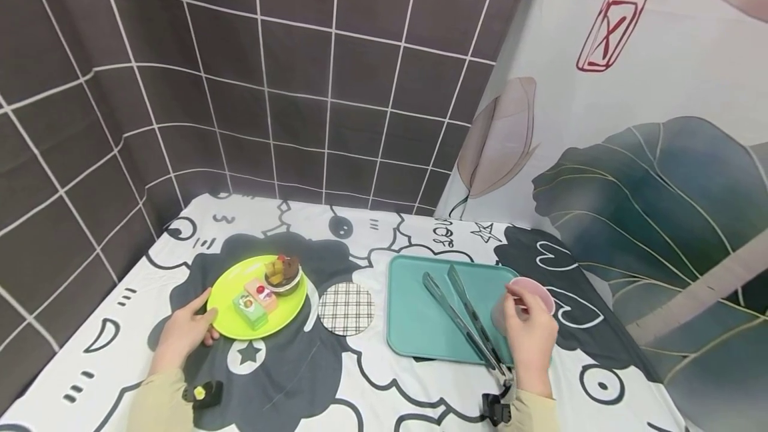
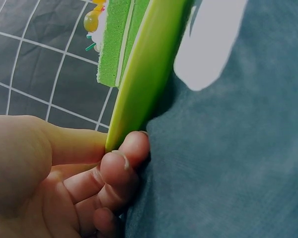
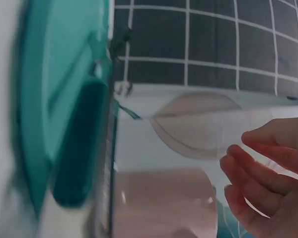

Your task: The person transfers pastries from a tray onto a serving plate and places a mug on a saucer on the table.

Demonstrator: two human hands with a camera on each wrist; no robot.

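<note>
On the left, a yellow-green plate (image 1: 231,283) carries a green cake piece (image 1: 252,312), a pink cake piece (image 1: 263,295) and a small dessert cup (image 1: 283,277) with brown and yellow toppings. My left hand (image 1: 183,333) pinches the plate's near-left rim, thumb on top and fingertips underneath, as the left wrist view shows. A pink cup (image 3: 164,203) stands at the right end of the teal tray (image 1: 414,325). Just above its rim is my right hand (image 1: 529,332), fingers loosely bent and apart from the cup in the right wrist view.
Metal tongs (image 1: 457,318) lie slantwise on the tray, handle end toward me. Between plate and tray sits a round checked coaster (image 1: 347,309). A patterned cloth (image 1: 300,392) covers the table; a dark gridded curtain (image 1: 294,85) hangs behind it.
</note>
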